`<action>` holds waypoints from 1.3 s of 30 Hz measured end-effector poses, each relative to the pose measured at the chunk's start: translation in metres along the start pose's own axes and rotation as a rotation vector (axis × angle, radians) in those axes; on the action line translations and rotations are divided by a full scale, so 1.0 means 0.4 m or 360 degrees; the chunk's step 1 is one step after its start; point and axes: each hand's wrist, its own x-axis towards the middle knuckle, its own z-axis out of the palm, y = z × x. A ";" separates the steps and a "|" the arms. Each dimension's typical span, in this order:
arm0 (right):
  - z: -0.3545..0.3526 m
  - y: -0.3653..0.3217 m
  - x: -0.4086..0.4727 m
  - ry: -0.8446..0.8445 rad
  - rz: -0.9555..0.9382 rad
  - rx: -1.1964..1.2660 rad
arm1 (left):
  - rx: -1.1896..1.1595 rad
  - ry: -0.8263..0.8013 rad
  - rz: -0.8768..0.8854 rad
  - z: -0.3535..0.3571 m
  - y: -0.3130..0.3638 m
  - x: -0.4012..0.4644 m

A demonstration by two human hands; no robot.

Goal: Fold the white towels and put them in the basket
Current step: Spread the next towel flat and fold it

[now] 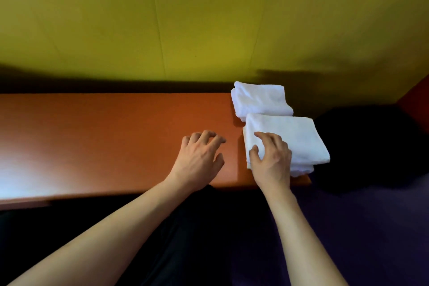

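The left hand (200,160) was over the orange table (104,137), holding nothing, with its fingers spread and bent a little. At its 3 o'clock, the right hand (270,158) lay on the near towel (299,137), fingers spread and resting on the cloth. This folded white towel sat at the table's right end. At its 12 o'clock, just beside it, lay the far towel (261,101), folded too, near the yellow wall (185,18).

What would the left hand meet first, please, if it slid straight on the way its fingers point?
Probably the near folded towel; the left hand points up and right across bare table, though depth is unclear.
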 end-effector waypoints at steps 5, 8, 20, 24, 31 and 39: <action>0.061 -0.162 -0.024 -0.0208 -0.0203 0.0176 | 0.0066 0.0139 -0.0165 -0.094 -0.115 -0.103; 0.104 -0.272 -0.045 -0.0270 -0.0337 0.0260 | 0.0094 0.0220 -0.0300 -0.144 -0.200 -0.178; 0.320 -0.729 -0.160 -0.0609 -0.0739 0.0450 | 0.0168 0.0338 -0.0903 -0.289 -0.573 -0.498; 0.414 -0.858 -0.191 -0.0737 -0.0895 0.0456 | 0.0182 0.0371 -0.1030 -0.304 -0.693 -0.579; 0.629 -1.098 -0.221 -0.0972 -0.1094 0.0367 | 0.0213 0.0426 -0.1267 -0.323 -0.966 -0.685; 0.924 -1.358 -0.292 -0.1300 -0.1352 0.0220 | 0.0416 0.0342 -0.1456 -0.290 -1.348 -0.767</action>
